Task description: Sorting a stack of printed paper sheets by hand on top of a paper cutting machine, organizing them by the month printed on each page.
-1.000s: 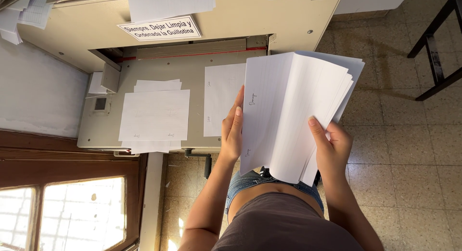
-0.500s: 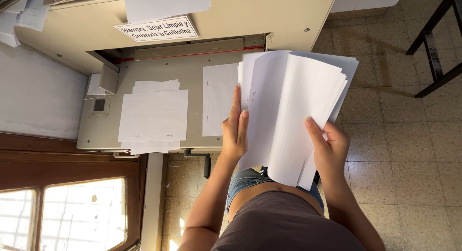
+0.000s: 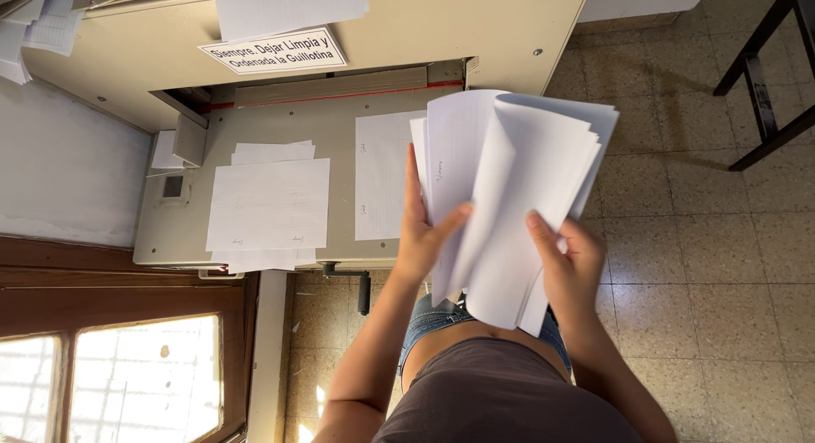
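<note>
Hands (image 3: 424, 235) (image 3: 570, 260) on bent white sheets (image 3: 518, 188), below tilted white rectangular sign (image 3: 273, 50).

Left hand (image 3: 422, 231) and right hand (image 3: 570, 265) raised — fingers curled, grip closed.

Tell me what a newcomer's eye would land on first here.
First the fanned stack of white sheets, held at centre by the left hand and right hand. Next, the paper piles lying on the grey cutter table to the left.
</note>
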